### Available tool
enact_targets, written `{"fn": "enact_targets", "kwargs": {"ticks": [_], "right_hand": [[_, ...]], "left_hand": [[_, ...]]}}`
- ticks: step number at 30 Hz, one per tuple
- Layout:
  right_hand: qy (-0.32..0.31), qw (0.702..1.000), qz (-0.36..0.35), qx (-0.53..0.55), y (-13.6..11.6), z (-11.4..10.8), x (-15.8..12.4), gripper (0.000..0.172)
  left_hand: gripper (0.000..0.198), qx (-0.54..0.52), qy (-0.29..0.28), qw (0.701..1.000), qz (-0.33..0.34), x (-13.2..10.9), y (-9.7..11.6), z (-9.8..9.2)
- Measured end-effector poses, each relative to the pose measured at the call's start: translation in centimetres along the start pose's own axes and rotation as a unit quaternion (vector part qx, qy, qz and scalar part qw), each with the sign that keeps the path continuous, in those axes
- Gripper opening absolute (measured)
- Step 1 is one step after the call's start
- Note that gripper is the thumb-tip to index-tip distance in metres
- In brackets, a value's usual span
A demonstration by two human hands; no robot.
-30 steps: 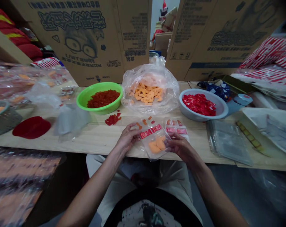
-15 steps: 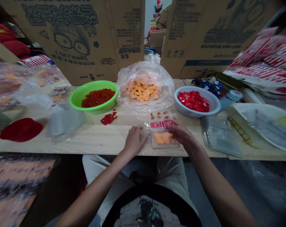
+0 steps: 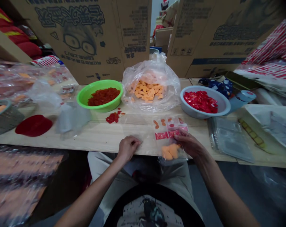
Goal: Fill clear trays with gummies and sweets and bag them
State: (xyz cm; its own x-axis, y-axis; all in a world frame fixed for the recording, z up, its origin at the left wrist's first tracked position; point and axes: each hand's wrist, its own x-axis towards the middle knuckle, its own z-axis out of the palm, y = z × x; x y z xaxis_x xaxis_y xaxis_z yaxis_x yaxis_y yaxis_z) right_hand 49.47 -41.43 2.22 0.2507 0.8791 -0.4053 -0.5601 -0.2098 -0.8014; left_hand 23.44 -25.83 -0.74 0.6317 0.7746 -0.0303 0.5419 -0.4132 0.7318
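Note:
My right hand [image 3: 189, 143] pinches the top of a clear plastic bag [image 3: 168, 138] that hangs over the table's front edge. Inside it lie orange pieces [image 3: 170, 152], red-printed sachets [image 3: 164, 135] and small orange and red bits [image 3: 162, 123]. My left hand [image 3: 128, 148] rests curled at the edge of the wooden table [image 3: 91, 135], holding nothing I can see. A small heap of loose red pieces [image 3: 112, 118] lies beyond it, below a green basin [image 3: 81, 97] of red pieces. A large clear bag of orange pieces [image 3: 149, 91] stands behind the hands.
A grey bowl [image 3: 204, 113] of red wrapped pieces stands to the right. Clear plastic sheets, a white tray, a red mat and a woven basket lie on the table. Large cardboard cartons stand along the back. Striped red packaging sits at both sides.
The bag has been lifted off the table and moved right and toward me by my right hand. My left hand has let go of it and moved back toward the table's edge.

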Motion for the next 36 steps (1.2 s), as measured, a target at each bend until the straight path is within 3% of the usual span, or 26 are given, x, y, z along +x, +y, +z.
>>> {"fn": "enact_targets", "kwargs": {"ticks": [5,7,10,14,18,25,30,36], "right_hand": [[-0.065,0.994,0.086,0.009,1.3,0.7,-1.5,0.049],[-0.079,0.992,0.099,0.010,1.6,0.7,-1.9,0.050],[-0.100,0.989,0.110,0.005,2.0,0.8,-2.5,0.048],[-0.190,0.972,0.140,-0.013,2.7,2.2,-2.8,0.047],[-0.262,0.948,0.176,-0.032,3.5,4.5,-2.0,0.041],[-0.240,0.954,0.176,-0.028,4.3,4.9,0.6,0.029],[-0.206,0.963,0.170,-0.043,3.2,4.5,0.6,0.026],[-0.280,0.941,0.183,-0.037,2.6,5.7,-0.3,0.025]], "left_hand": [[0.029,-0.171,-0.005,0.981,-0.093,0.2,0.2,-0.3],[0.035,-0.193,-0.019,0.976,-0.101,0.0,0.2,-0.6],[0.027,-0.181,-0.003,0.979,-0.091,-0.4,0.0,-0.4],[0.017,-0.153,0.069,0.985,-0.036,-1.4,-0.4,1.1],[0.016,-0.119,0.092,0.988,0.041,-3.0,-1.1,1.7],[0.031,0.013,0.076,0.964,0.256,-3.5,-3.2,-1.1],[0.055,0.034,0.105,0.939,0.325,-2.6,-2.6,-3.1],[0.070,0.085,0.053,0.920,0.378,-2.1,-0.9,-4.5]]}}
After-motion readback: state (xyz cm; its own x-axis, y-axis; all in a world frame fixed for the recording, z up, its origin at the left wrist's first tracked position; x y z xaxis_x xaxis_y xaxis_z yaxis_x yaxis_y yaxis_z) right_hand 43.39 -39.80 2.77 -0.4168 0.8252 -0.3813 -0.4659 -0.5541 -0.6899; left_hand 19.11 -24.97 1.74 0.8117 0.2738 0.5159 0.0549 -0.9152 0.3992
